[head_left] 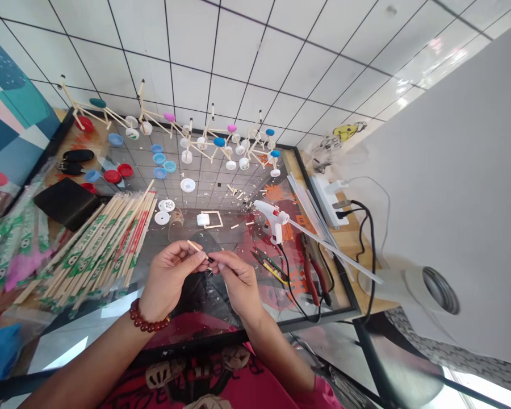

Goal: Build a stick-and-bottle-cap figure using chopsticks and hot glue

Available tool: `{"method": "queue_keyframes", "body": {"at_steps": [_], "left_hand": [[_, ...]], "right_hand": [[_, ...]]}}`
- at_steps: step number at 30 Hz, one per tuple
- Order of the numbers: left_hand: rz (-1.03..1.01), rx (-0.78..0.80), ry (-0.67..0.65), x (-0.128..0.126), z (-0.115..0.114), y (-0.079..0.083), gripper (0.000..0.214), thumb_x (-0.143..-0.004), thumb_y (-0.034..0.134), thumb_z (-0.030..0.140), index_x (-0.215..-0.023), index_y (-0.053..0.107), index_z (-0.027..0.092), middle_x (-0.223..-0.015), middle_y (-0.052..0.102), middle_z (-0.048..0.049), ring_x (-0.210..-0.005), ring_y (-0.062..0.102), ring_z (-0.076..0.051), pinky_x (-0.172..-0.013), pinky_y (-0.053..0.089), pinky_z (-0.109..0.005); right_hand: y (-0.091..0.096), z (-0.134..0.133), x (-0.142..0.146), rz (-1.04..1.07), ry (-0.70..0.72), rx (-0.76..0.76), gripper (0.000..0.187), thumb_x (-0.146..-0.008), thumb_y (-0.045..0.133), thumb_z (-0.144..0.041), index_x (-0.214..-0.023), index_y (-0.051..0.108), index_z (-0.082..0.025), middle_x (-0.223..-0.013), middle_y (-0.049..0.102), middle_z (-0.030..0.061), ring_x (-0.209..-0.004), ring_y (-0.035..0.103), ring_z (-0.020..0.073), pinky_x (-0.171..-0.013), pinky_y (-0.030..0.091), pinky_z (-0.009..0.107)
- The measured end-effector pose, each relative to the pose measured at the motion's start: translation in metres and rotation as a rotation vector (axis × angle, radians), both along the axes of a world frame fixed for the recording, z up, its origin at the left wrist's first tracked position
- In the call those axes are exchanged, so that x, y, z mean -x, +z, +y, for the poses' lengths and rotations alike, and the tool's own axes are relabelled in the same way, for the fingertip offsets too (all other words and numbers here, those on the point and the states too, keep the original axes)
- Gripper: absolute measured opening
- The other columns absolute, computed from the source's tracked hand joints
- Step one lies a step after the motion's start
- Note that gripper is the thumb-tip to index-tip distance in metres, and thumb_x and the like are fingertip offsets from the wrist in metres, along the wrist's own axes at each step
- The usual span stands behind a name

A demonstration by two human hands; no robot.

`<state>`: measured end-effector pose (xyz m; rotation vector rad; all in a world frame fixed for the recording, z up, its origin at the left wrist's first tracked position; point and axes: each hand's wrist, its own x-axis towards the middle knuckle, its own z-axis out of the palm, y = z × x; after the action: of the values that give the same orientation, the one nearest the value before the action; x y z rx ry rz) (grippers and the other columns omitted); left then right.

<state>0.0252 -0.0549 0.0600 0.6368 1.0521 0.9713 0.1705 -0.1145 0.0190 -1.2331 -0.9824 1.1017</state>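
My left hand (pixel 168 275), with a red bead bracelet at the wrist, pinches a short wooden stick (pixel 195 246) above the near edge of the glass table (pixel 221 199). My right hand (pixel 234 278) meets it, fingers pinched on the stick's right end, where a small dark bit shows. Both hands are closed and touch each other. A white glue gun (pixel 270 218) with a long glue stick stands just beyond my right hand. A small square stick frame with a white cap (pixel 210 219) lies ahead of the hands.
Wrapped chopsticks (pixel 97 244) lie fanned at left beside a black box (pixel 66 201). Stick-and-cap models (pixel 204 142) line the far edge with loose bottle caps (pixel 159 162). Red pliers (pixel 310 267), a power strip (pixel 330 199) and a tape roll (pixel 434 287) sit at right.
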Motion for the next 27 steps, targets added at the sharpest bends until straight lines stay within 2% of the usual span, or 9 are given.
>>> {"method": "queue_keyframes", "body": {"at_steps": [3,7,9,12,18,27], "left_hand": [[0.007,-0.008,0.005,-0.0002,0.0001,-0.0008,0.039,-0.052,0.106,0.035,-0.069,0.077,0.015,-0.077,0.072,-0.0033,-0.065,0.069,-0.014,-0.062,0.063,-0.025],[0.001,-0.014,0.022,-0.0007,0.0001,-0.0016,0.036,-0.052,0.105,0.032,-0.067,0.078,0.016,-0.078,0.073,-0.0027,-0.064,0.069,-0.014,-0.061,0.063,-0.025],[0.003,-0.009,0.033,-0.0011,0.0002,-0.0016,0.034,-0.051,0.105,0.031,-0.067,0.078,0.017,-0.077,0.073,-0.0020,-0.063,0.069,-0.014,-0.060,0.063,-0.025],[0.008,-0.006,0.034,-0.0015,0.0006,-0.0013,0.033,-0.051,0.104,0.028,-0.067,0.077,0.017,-0.077,0.073,-0.0020,-0.061,0.069,-0.014,-0.060,0.062,-0.026],[0.037,-0.012,0.021,0.0000,0.0010,-0.0030,0.038,-0.052,0.104,0.033,-0.070,0.076,0.016,-0.081,0.073,-0.0019,-0.063,0.068,-0.013,-0.062,0.062,-0.026],[0.043,-0.025,0.017,-0.0011,0.0002,-0.0056,0.031,-0.052,0.102,0.029,-0.069,0.079,0.018,-0.080,0.073,-0.0020,-0.063,0.068,-0.014,-0.059,0.062,-0.025]], "right_hand": [[-0.0040,0.0001,0.0009,0.066,-0.006,0.037,0.018,-0.096,0.072,-0.042,-0.104,0.087,-0.037,-0.088,0.077,0.0027,-0.078,0.069,0.0220,-0.077,0.061,0.040],[-0.0060,0.0004,0.0018,0.157,-0.008,0.131,0.023,-0.084,0.078,-0.035,-0.105,0.085,-0.032,-0.086,0.078,-0.0007,-0.075,0.068,0.0184,-0.077,0.060,0.034],[-0.0054,0.0006,0.0022,0.178,-0.006,0.163,0.021,-0.080,0.081,-0.034,-0.100,0.084,-0.029,-0.083,0.078,-0.0010,-0.073,0.067,0.0174,-0.076,0.059,0.033],[-0.0037,0.0009,0.0030,0.198,-0.012,0.195,0.015,-0.080,0.081,-0.035,-0.091,0.083,-0.026,-0.078,0.077,-0.0009,-0.070,0.066,0.0164,-0.073,0.058,0.031],[-0.0005,0.0014,0.0040,0.209,-0.035,0.254,0.020,-0.078,0.085,-0.042,-0.084,0.082,-0.023,-0.076,0.078,0.0018,-0.067,0.066,0.0162,-0.068,0.057,0.030],[-0.0050,0.0009,0.0031,0.225,-0.040,0.238,0.027,-0.079,0.089,-0.048,-0.091,0.085,-0.024,-0.077,0.079,0.0026,-0.067,0.067,0.0159,-0.069,0.059,0.031]]}}
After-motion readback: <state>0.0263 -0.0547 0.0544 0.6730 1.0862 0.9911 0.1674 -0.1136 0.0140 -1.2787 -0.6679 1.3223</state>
